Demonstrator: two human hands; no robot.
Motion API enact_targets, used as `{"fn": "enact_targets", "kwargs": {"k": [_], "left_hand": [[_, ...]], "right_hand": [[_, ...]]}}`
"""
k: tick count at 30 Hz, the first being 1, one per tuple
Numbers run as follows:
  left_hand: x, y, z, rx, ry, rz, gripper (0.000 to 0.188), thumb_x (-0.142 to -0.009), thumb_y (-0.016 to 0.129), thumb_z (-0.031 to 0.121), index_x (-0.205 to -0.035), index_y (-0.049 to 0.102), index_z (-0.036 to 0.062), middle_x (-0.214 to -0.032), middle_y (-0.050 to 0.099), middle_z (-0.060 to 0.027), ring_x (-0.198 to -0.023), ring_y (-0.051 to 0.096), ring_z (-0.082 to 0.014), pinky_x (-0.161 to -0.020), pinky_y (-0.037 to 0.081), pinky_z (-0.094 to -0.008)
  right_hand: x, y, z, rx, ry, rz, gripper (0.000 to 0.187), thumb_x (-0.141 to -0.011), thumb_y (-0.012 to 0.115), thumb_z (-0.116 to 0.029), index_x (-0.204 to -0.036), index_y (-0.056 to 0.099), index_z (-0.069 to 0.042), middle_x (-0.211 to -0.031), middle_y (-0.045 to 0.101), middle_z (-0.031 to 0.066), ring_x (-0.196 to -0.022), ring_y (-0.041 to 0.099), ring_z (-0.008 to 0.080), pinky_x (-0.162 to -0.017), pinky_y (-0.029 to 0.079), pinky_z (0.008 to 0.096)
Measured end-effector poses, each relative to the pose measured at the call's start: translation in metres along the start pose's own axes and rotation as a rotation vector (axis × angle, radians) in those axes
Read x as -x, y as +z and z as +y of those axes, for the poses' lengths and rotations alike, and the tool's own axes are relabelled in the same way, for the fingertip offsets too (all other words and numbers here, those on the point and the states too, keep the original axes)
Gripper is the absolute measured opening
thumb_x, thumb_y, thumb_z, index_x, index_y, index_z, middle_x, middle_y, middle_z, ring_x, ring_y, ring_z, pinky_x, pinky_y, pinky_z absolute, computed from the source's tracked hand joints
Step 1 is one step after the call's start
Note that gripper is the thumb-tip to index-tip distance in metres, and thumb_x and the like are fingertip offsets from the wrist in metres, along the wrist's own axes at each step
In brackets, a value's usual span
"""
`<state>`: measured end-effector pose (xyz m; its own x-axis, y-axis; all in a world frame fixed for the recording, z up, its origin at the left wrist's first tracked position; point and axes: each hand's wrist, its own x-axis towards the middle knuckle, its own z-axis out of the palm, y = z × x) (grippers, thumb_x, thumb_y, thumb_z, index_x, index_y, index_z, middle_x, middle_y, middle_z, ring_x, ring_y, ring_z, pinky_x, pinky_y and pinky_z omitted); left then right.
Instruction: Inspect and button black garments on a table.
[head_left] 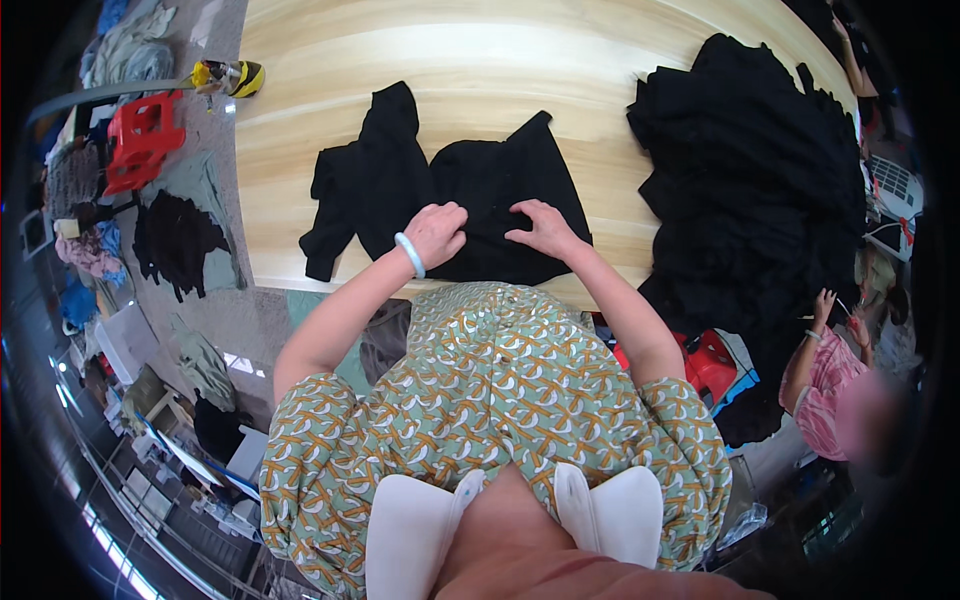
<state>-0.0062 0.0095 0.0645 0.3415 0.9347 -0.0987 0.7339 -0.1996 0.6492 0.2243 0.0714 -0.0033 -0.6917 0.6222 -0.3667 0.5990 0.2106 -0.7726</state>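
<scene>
A black garment (505, 180) lies spread on the table in front of me, its body near my front. Another part of black cloth (365, 190), with sleeve-like ends, stretches out to its left; I cannot tell whether the two are one piece. My left hand (437, 238), with a pale bangle at the wrist, rests on the garment's left side, fingers curled down and pinching the cloth. Over the right side of the garment is my right hand (547, 230), its thumb and bent fingers apart, with no cloth visible between them.
A large heap of black garments (750, 180) covers the table's right side. At the left edge of the wooden table (520, 50) stands a yellow-and-black object (230, 78). A red plastic stool (145, 140) is beyond it. Another person in pink (830, 390) works at far right.
</scene>
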Motion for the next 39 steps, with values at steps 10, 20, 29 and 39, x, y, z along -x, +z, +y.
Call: {"fn": "enact_targets", "kwargs": {"k": [10,20,29,39], "left_hand": [[0.032,0.018,-0.019,-0.042,-0.59,-0.193,0.033,-0.079,0.055,0.038,-0.08,0.06,0.0049,-0.076,0.061,-0.0157,-0.073,0.058,-0.0341,-0.065,0.046,-0.041],[-0.019,0.069,-0.018,-0.033,-0.763,-0.461,0.032,-0.069,0.065,0.034,-0.073,0.063,0.0023,-0.079,0.063,-0.0175,-0.079,0.061,-0.0325,-0.071,0.049,-0.0385],[-0.004,0.074,-0.035,0.377,-0.756,-0.155,0.018,-0.072,0.064,0.02,-0.075,0.062,0.0025,-0.068,0.06,-0.012,-0.062,0.058,-0.0223,-0.061,0.046,-0.0325],[-0.013,0.069,-0.033,0.553,-0.72,-0.133,0.017,-0.075,0.058,0.015,-0.067,0.059,0.0003,-0.062,0.06,-0.0089,-0.057,0.051,-0.0124,-0.057,0.043,-0.029]], "right_hand": [[-0.02,0.05,-0.02,-0.357,0.277,-0.375,0.037,-0.07,0.067,-0.033,-0.094,0.063,-0.006,-0.088,0.063,0.01,-0.082,0.059,0.0204,-0.076,0.046,0.0303],[0.001,0.045,-0.049,-0.225,0.164,-0.311,0.021,-0.071,0.067,-0.023,-0.083,0.063,-0.006,-0.068,0.06,0.0054,-0.063,0.056,0.015,-0.061,0.044,0.0287],[-0.007,0.04,-0.048,-0.187,0.151,-0.136,0.023,-0.072,0.063,-0.016,-0.09,0.061,-0.004,-0.077,0.061,0.0126,-0.069,0.059,0.0243,-0.063,0.046,0.0325],[-0.012,0.034,-0.058,-0.064,-0.05,0.144,0.012,-0.068,0.05,-0.002,-0.078,0.055,0.0,-0.078,0.058,0.0207,-0.072,0.057,0.0368,-0.066,0.047,0.0438]]}}
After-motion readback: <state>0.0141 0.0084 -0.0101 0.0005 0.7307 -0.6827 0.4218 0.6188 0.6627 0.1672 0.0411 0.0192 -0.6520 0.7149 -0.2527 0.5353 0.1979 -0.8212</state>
